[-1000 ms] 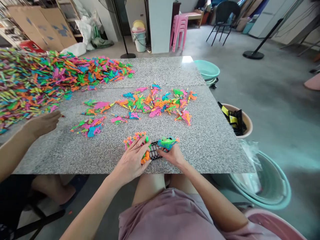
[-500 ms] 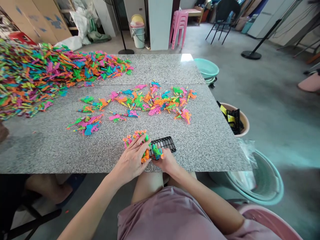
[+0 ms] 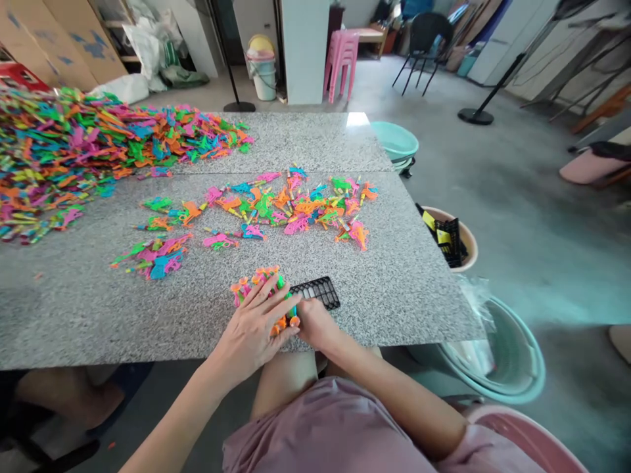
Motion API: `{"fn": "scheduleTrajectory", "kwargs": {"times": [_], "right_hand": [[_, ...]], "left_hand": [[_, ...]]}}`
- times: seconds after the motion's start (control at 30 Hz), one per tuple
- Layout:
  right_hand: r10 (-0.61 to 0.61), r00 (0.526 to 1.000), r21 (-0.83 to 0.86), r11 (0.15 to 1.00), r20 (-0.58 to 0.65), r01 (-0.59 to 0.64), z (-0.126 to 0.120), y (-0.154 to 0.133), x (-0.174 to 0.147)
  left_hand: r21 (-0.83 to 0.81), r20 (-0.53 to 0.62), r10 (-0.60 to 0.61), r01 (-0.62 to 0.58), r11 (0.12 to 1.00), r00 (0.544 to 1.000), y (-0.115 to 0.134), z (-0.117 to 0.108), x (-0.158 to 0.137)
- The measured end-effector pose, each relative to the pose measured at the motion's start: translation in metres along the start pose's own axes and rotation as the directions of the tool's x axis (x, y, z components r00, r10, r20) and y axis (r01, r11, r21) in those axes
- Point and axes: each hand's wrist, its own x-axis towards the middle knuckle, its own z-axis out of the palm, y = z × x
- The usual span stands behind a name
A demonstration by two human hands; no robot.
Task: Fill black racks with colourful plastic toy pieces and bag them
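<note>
My left hand (image 3: 257, 316) lies over a row of small bright plastic toy guns (image 3: 241, 290) with orange round tips, its fingers stretched out and somewhat apart. These toys stand packed at the left end of a black plastic grid tray (image 3: 320, 289), near the table's front edge. Against the right side of the row, my right hand (image 3: 316, 324) is closed on a green and blue toy gun (image 3: 292, 307); its fingertips are hidden. The right end of the tray shows its bare grid.
Loose toy guns (image 3: 298, 207) lie scattered beyond the tray on the speckled stone table (image 3: 394, 302). A large heap of them (image 3: 123, 138) covers the far left. Right of the table stand a tub of black trays (image 3: 446, 240) and a green basket (image 3: 530, 348).
My right hand has moved left and pressed the green and blue toy gun up against the row. My left hand stays over the row. The camera view has shifted slightly.
</note>
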Motion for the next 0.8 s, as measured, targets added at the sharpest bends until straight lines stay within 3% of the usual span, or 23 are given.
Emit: {"fn": "scheduleTrajectory", "kwargs": {"times": [0.1,0.17,0.23,0.27,0.33,0.43,0.53,0.63,0.7,0.8], "right_hand": [[-0.037,0.999,-0.003,0.999,-0.041,0.037,-0.028,0.027,0.011],[0.083,0.970,-0.093,0.990,-0.231,-0.106,-0.061,0.057,0.017],[0.242,0.870,-0.203,0.913,-0.429,-0.353,-0.091,0.086,0.019],[0.299,0.841,-0.247,0.863,-0.452,-0.440,-0.101,0.097,0.017],[0.352,0.847,-0.338,0.802,-0.398,-0.492,-0.108,0.110,0.010],[0.334,0.899,-0.416,0.802,-0.284,-0.429,-0.105,0.110,0.001],[0.230,0.936,-0.506,0.793,-0.267,-0.339,-0.116,0.110,0.010],[-0.004,0.990,-0.632,0.770,-0.140,-0.086,-0.140,0.122,0.040],[-0.105,0.993,-0.636,0.770,-0.049,0.050,-0.155,0.134,0.063],[-0.097,0.987,-0.564,0.826,-0.129,0.008,-0.172,0.149,0.088]], "left_hand": [[0.037,-0.055,0.029,-0.027,0.999,0.998,-0.001,0.002,0.001],[0.056,-0.085,0.045,-0.040,0.998,0.995,-0.003,0.004,0.000],[0.069,-0.101,0.060,-0.053,0.996,0.993,-0.006,0.006,-0.001],[0.068,-0.108,0.063,-0.056,0.996,0.992,-0.008,0.008,-0.002],[0.057,-0.118,0.062,-0.055,0.997,0.991,-0.012,0.012,-0.004],[0.048,-0.116,0.063,-0.058,0.997,0.991,-0.016,0.015,-0.006],[0.059,-0.105,0.073,-0.067,0.996,0.992,-0.016,0.014,-0.006],[0.069,-0.091,0.055,-0.049,0.996,0.994,-0.013,0.010,-0.006],[0.075,-0.069,0.032,-0.027,0.997,0.997,-0.011,0.008,-0.006],[0.077,-0.021,-0.001,0.002,0.997,1.000,-0.007,0.005,-0.006]]}}
